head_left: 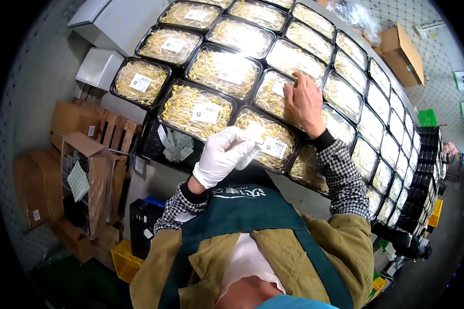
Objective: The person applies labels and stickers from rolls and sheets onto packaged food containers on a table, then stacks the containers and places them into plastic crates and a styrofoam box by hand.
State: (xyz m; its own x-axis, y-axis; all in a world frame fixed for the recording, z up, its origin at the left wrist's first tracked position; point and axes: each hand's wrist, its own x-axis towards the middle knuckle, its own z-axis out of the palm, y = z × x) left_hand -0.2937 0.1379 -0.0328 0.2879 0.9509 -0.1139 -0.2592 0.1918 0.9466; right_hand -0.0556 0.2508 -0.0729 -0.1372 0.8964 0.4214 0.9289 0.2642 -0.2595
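Many black trays of bean sprouts under clear film stand in rows, most with a white printed label. My left hand (221,154), in a white glove, has its fingers closed on a small white label strip (252,139), held over the front edge of a labelled tray (276,147). My bare right hand (305,103) rests on a tray (273,92) in the row behind, fingers bent and slightly apart, with nothing visible in them. A tray (196,110) with its label on lies left of my gloved hand.
Cardboard boxes (72,121) and a wooden pallet (111,129) stand at the left. Below the trays are a black crate (142,221) and a yellow crate (125,260). An open carton (401,56) is at the upper right; stacked black trays (425,170) stand far right.
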